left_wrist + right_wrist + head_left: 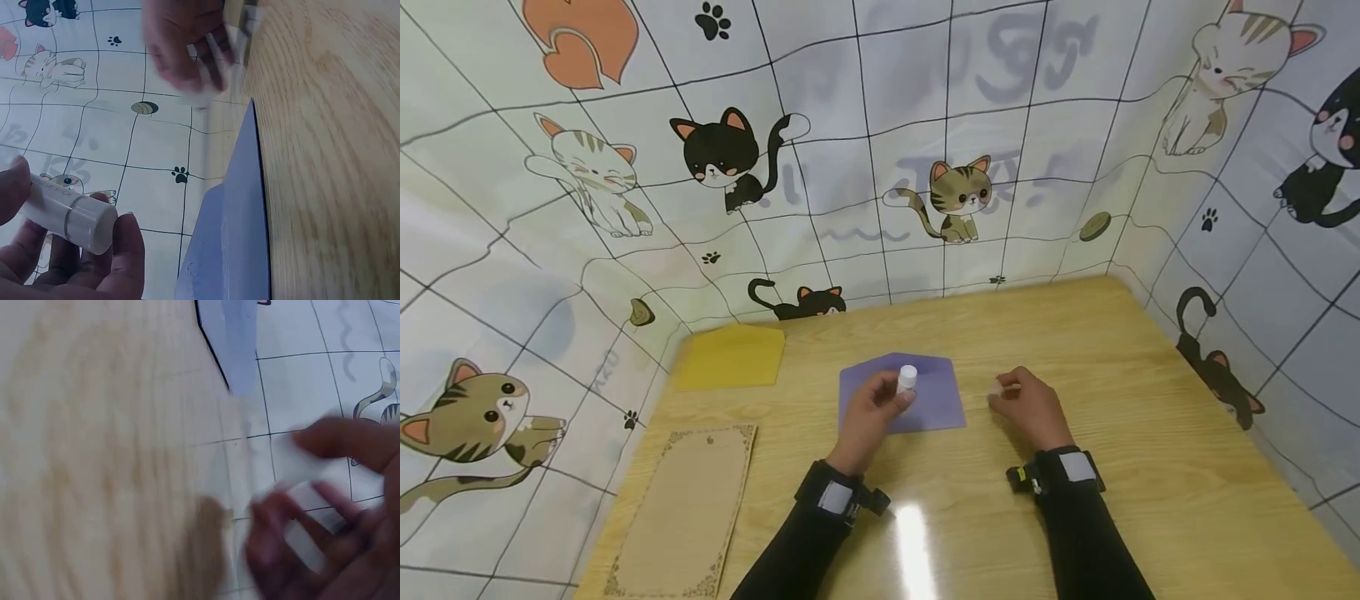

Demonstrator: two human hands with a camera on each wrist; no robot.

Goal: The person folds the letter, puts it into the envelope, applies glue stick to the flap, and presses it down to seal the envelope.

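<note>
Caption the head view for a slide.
Above a wooden table, the left hand holds a white glue stick over a purple envelope; the right hand pinches a small pale object.

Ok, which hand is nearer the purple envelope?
Left. The left hand, holding a glue stick, is over the purple envelope; the right hand is off to its right.

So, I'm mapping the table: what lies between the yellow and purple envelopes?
Bare wooden tabletop lies between the yellow envelope and purple envelope, in the head view.
</note>
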